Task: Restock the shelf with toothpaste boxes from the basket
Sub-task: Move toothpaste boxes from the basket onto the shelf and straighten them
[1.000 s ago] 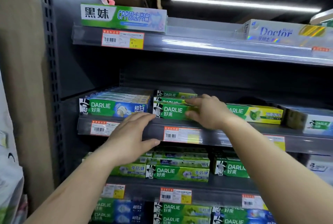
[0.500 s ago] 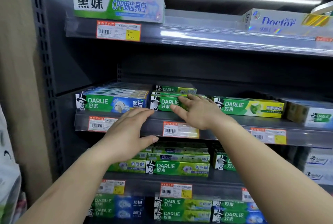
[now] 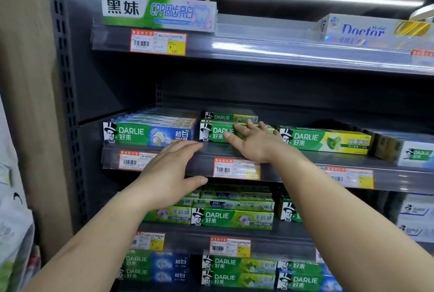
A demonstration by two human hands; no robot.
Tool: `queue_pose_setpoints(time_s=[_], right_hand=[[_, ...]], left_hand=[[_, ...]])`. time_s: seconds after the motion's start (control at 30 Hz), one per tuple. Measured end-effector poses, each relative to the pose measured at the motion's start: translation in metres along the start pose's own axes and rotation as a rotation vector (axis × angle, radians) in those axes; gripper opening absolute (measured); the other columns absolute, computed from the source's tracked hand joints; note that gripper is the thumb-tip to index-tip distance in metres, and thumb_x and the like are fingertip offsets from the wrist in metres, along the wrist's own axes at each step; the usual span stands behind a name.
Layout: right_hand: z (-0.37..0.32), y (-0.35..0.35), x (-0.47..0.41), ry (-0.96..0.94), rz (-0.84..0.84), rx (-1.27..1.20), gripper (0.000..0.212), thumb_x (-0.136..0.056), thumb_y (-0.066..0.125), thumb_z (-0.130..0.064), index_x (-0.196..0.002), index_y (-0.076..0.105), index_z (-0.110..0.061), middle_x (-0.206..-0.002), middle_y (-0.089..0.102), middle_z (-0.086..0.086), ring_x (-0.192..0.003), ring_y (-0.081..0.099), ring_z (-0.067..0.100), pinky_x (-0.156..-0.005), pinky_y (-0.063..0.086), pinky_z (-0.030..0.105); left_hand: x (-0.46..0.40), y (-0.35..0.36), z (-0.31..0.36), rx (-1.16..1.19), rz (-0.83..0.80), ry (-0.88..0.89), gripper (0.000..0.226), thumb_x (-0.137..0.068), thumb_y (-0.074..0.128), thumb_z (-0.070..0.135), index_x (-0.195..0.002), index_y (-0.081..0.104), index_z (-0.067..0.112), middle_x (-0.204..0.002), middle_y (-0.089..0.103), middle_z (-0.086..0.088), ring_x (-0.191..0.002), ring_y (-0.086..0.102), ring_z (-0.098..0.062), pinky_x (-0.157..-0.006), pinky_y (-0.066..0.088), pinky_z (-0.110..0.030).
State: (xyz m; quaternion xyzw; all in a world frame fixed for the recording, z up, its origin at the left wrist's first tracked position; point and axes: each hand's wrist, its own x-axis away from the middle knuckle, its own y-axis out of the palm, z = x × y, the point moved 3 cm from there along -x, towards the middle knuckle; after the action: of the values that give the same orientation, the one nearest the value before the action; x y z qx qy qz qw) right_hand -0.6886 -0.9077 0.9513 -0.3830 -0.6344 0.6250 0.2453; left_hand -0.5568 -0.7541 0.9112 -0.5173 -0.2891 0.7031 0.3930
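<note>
Four shelf levels: a grey metal shelving unit (image 3: 89,94) fills the view, with toothpaste cartons on each level and price tags along the front rails.
Middle shelf (image 3: 206,153): carries three rows of Darlie cartons side by side, and is the level both hands reach toward.
Top shelf box: a long green and white carton (image 3: 159,13) lies at the left end; a silver "Doctor" carton (image 3: 366,29) lies at the right.
Blue-green stack (image 3: 150,134): leftmost row on the middle shelf, front face square to the rail.
Yellow-green box (image 3: 328,142): right of the hands, lying slightly askew along the shelf.
Green toothpaste boxes (image 3: 213,133): stacked in the centre row between those two, another carton showing behind and above.
Right hand (image 3: 256,143): palm down, fingers straight and a little spread, fingertips lying on the top front edge of the green toothpaste boxes; it grips nothing.
Left hand (image 3: 169,172): flat before the rail, fingers together and extended, thumb held apart; whether it touches the rail I cannot tell.
Price tag (image 3: 236,169): red-bordered, just below the right wrist.
</note>
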Motion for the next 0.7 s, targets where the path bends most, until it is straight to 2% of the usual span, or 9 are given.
queue_pose_setpoints(time_s=[0.17,0.27,0.37,0.43,0.6,0.7], right_hand=[[-0.003,0.002,0.031,-0.092,0.132,-0.033,0.073,-0.087,0.012,-0.074,-0.151,0.009,-0.038,-0.161,-0.004,0.000,-0.147,-0.013,0.023,-0.118,-0.007,0.052],[-0.010,0.005,0.056,-0.155,0.180,-0.038,0.069,-0.089,0.021,-0.070,-0.150,0.011,-0.039,-0.161,-0.003,-0.003,-0.147,-0.014,0.020,-0.119,-0.007,0.048],[-0.023,0.010,0.075,-0.225,0.215,-0.079,0.065,-0.091,0.030,-0.065,-0.149,0.018,-0.039,-0.161,0.004,-0.003,-0.148,-0.009,0.020,-0.119,-0.004,0.045],[-0.035,0.016,0.084,-0.276,0.225,-0.099,0.063,-0.091,0.034,-0.063,-0.148,0.023,-0.038,-0.161,0.010,-0.002,-0.148,-0.004,0.022,-0.118,-0.001,0.044],[-0.098,0.042,0.104,-0.428,0.216,-0.159,0.057,-0.092,0.042,-0.058,-0.143,0.037,-0.033,-0.157,0.025,0.001,-0.147,0.010,0.025,-0.118,0.012,0.045],[-0.155,0.065,0.120,-0.519,0.180,-0.179,0.057,-0.091,0.044,-0.057,-0.142,0.041,-0.031,-0.154,0.031,0.003,-0.145,0.017,0.028,-0.118,0.016,0.045]], left_hand=[[0.000,-0.001,0.002,0.033,0.016,-0.013,0.074,-0.084,0.063,0.044,-0.146,0.025,0.031,-0.151,0.024,0.014,-0.138,0.020,-0.006,-0.113,0.016,-0.024],[0.006,-0.006,0.003,0.104,0.100,-0.033,0.070,-0.083,0.066,0.041,-0.143,0.032,0.028,-0.148,0.033,0.008,-0.136,0.028,-0.010,-0.114,0.024,-0.031],[0.023,-0.014,0.000,0.101,0.192,-0.048,0.066,-0.084,0.065,0.040,-0.142,0.037,0.026,-0.144,0.038,0.009,-0.134,0.031,-0.011,-0.113,0.027,-0.034],[0.040,-0.016,-0.005,0.068,0.196,-0.074,0.064,-0.085,0.064,0.040,-0.142,0.037,0.025,-0.145,0.037,0.009,-0.136,0.029,-0.010,-0.114,0.025,-0.033],[0.102,-0.028,-0.040,-0.013,0.146,-0.165,0.063,-0.085,0.064,0.039,-0.140,0.040,0.020,-0.142,0.042,0.002,-0.131,0.036,-0.013,-0.111,0.029,-0.030],[0.154,-0.052,-0.072,-0.039,0.147,-0.255,0.060,-0.086,0.064,0.037,-0.138,0.043,0.018,-0.140,0.045,0.001,-0.128,0.039,-0.014,-0.102,0.030,-0.021]])
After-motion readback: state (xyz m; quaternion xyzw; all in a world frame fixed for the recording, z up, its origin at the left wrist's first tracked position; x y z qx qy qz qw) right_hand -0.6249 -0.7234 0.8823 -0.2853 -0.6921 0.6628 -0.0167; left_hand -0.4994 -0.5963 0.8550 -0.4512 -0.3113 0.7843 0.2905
